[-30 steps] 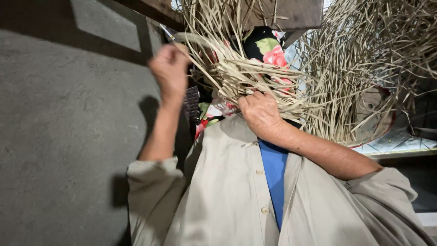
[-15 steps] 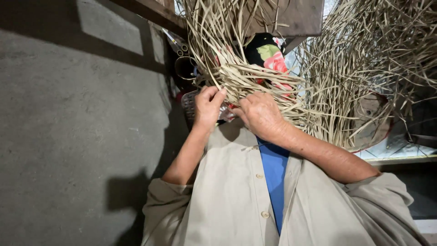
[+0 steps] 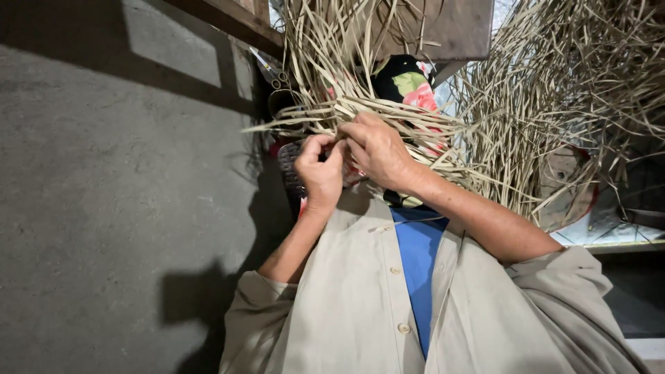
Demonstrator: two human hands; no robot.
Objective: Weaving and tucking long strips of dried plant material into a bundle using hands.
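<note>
grey concrete floor (image 3: pixel 104 208); left hand (image 3: pixel 320 172) and right hand (image 3: pixel 377 149) both pinch pale straw strips (image 3: pixel 388 114), floral cloth (image 3: pixel 409 79) behind.

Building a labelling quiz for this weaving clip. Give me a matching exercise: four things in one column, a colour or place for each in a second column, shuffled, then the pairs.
Things:
1. woven straw strips
2. open overshirt
3. undershirt
4. concrete floor

Descriptions:
A. blue, showing between the two front edges
B. grey, along the left of the view
C. pale tan, pinched by the left hand and right hand
D. beige, with buttons down the front

Pairs: 1-C, 2-D, 3-A, 4-B
</note>
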